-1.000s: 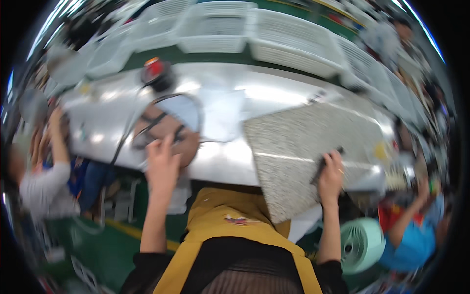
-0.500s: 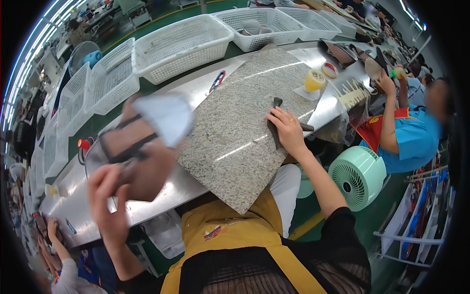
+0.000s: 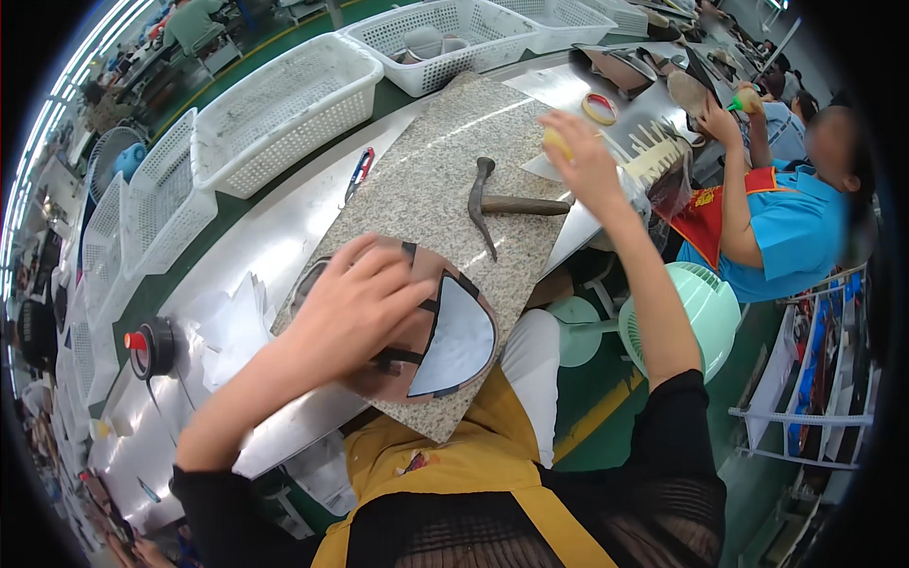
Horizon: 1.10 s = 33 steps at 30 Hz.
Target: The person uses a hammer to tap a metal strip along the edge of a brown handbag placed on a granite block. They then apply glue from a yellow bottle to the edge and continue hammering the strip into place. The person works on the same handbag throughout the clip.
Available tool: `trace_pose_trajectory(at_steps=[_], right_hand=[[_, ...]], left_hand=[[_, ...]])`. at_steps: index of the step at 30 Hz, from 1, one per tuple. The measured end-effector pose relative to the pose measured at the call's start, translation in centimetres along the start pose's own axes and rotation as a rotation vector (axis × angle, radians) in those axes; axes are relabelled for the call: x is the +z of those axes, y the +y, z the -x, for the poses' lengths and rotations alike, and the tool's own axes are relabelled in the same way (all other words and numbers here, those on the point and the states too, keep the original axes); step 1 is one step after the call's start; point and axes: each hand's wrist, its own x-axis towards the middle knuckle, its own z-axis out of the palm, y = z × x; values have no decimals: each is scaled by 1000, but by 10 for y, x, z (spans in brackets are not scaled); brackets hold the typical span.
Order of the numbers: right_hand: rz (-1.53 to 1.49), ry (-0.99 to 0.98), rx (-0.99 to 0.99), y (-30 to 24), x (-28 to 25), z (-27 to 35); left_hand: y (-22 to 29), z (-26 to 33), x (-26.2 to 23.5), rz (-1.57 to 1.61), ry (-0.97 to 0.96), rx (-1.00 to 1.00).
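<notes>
Tan leather shoe upper with black straps and a white lining panel (image 3: 445, 331): lies flat on the near end of the speckled grey granite slab (image 3: 445, 180), partly covered. Small yellow object (image 3: 557, 142): held up above the slab's far right edge, mostly hidden, kind unclear.

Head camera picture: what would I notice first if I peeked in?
Probably the speckled stone slab in the middle, with a hammer lying on it. At its near end the left hand presses a tan shoe piece, while the right hand reaches up holding something yellow. White baskets line the far side.
</notes>
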Motion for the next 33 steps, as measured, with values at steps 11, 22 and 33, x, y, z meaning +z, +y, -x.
trace_pose_trajectory(at_steps=[11, 22, 33], right_hand=[[85, -378, 297, 54, 13, -25], [-904, 288, 1073, 135, -1, 26], [-1905, 266, 874, 13, -74, 86]], left_hand=[[-75, -223, 151, -26, -143, 9], [-74, -232, 170, -123, -14, 111], [-91, -180, 111, 193, 81, -49]])
